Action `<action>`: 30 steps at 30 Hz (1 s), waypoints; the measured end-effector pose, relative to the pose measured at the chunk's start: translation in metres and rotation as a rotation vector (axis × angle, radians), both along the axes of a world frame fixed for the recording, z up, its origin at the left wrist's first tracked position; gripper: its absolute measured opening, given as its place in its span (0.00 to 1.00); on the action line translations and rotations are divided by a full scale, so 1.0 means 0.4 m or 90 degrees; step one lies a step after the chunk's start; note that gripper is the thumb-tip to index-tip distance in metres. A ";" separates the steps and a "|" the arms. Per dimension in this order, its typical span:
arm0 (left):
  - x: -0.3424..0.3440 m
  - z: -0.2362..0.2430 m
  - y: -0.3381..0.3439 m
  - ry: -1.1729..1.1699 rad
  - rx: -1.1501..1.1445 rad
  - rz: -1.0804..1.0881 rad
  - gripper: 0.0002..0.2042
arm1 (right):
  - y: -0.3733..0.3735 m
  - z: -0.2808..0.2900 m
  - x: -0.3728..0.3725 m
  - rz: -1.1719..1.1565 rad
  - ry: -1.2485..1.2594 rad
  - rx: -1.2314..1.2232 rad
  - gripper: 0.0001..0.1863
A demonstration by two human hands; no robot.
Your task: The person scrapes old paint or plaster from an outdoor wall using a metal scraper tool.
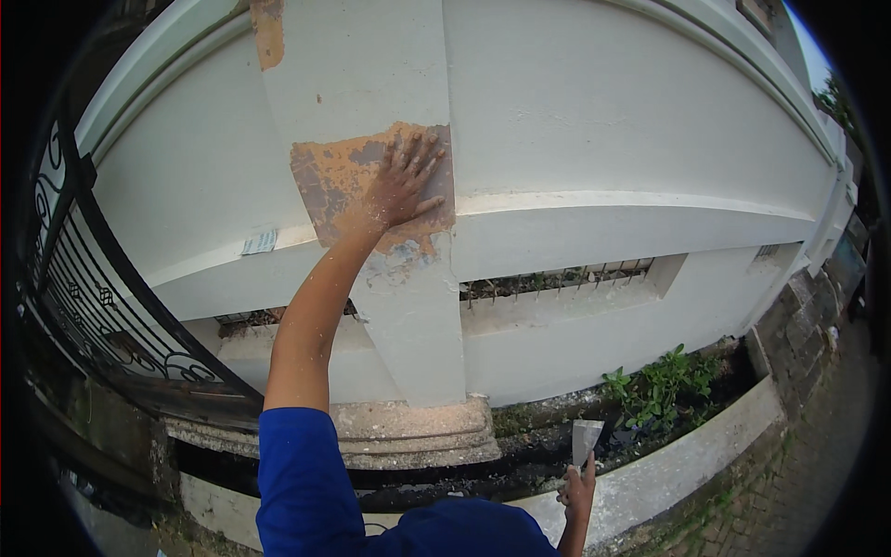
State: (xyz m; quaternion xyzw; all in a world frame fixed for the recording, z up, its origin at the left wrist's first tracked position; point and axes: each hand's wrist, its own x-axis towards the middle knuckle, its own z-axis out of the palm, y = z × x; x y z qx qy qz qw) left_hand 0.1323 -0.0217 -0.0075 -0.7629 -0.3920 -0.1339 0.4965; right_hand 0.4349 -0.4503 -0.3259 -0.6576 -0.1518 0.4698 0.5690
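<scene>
Around our work we have a pale wall [631,121] with a pillar [357,56] running down the middle of the frame, a black curled-iron gate [158,320] at the left, and a small printed sheet [260,242] on the ledge just left of the pillar. Between us and the wall lie a stepped base [408,434] at the lower middle and a long drain channel [687,464] curving across the bottom.

At the upper middle is the peeled patch [316,176], orange and grey-brown; our left hand [401,186] lies flat on its right part, fingers spread, covering some of the surface. At the lower right our right hand [577,492] grips a scraper [586,438], blade up, index finger extended along it and the other fingers curled; the handle is mostly hidden, so we cannot tell the exact grip. The black rim cuts off the gate, and what lies behind the barred slot [566,299] right of the pillar is hard to make out.

The channel holds dark, wet-looking muck, with a leafy green plant [664,385] growing toward the right
</scene>
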 end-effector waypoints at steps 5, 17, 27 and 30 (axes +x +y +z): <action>0.036 -0.044 -0.047 -0.026 -0.120 0.017 0.45 | -0.012 -0.016 0.003 0.024 0.010 0.019 0.39; 0.011 -0.018 -0.107 -0.009 -0.223 -0.054 0.37 | -0.040 -0.016 0.017 0.114 -0.043 -0.034 0.40; -0.235 0.139 -0.076 0.009 -0.096 -0.086 0.29 | 0.123 0.123 -0.102 0.149 -0.091 0.084 0.38; -0.252 0.166 -0.065 -0.087 -0.013 -0.074 0.29 | 0.231 0.254 -0.162 0.197 -0.117 0.141 0.38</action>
